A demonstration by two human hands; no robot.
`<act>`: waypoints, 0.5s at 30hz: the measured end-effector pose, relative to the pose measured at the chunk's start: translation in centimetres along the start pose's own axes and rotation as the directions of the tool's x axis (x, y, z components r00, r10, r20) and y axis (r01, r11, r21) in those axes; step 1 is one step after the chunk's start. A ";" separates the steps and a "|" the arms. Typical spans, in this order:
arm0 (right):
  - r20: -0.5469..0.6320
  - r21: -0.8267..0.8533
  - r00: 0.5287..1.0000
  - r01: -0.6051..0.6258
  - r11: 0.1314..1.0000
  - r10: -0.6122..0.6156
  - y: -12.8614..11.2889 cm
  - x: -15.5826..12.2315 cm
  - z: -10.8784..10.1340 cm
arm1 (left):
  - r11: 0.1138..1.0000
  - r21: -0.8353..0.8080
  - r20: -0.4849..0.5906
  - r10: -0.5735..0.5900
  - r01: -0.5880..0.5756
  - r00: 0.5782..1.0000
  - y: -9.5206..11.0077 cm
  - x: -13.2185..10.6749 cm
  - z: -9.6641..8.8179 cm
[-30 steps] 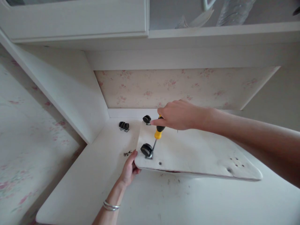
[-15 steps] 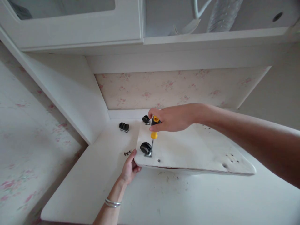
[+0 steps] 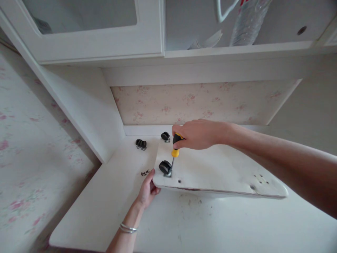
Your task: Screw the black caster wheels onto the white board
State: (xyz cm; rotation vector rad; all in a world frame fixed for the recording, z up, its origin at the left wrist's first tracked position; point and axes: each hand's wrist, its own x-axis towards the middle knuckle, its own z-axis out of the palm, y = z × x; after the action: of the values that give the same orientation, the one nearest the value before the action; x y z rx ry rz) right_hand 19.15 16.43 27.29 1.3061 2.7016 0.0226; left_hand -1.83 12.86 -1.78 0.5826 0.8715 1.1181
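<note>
My right hand (image 3: 193, 134) is closed around the black and yellow handle of a screwdriver (image 3: 175, 152). The screwdriver's shaft slants down to the metal plate of a black caster wheel (image 3: 165, 167) at the near left corner of a white board (image 3: 210, 168). Its tip is too small to make out. With thumb on top and fingers beneath, my left hand (image 3: 149, 189) grips that corner of the board. A second caster (image 3: 165, 136) stands at the board's far left corner. Screw holes (image 3: 261, 179) show at the near right corner.
Two loose casters (image 3: 141, 144) lie on the white desk (image 3: 105, 207), left of the board. Several small dark screws (image 3: 145, 173) lie close to my left hand. An overhead cabinet (image 3: 105, 45) hangs above, with a plastic bottle (image 3: 249, 24) on its open shelf.
The screwdriver handle has turned a little in my right hand, its tip staying at the caster plate. My left hand keeps its hold. The whole view has shifted slightly.
</note>
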 end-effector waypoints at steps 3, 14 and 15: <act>-0.067 -0.178 0.993 -0.107 0.978 0.097 -0.4 0.3 0.1 | 1.000 -0.011 0.001 -0.001 0.001 1.000 -0.1 0.0 -0.1; 0.082 -0.145 0.995 -0.039 0.989 0.051 -1.0 0.0 -1.1 | 1.000 -0.022 0.003 -0.013 0.013 1.000 -0.1 0.0 -0.2; 0.061 -0.173 0.995 -0.072 0.982 0.084 -1.3 0.3 -1.1 | 1.000 -0.021 0.006 -0.017 0.017 1.000 -0.2 0.0 -0.2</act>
State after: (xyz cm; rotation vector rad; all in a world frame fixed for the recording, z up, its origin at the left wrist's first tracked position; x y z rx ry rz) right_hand 17.83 15.89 28.22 1.3351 2.5278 0.2096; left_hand -1.94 12.84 -2.04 0.5603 0.8570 1.1082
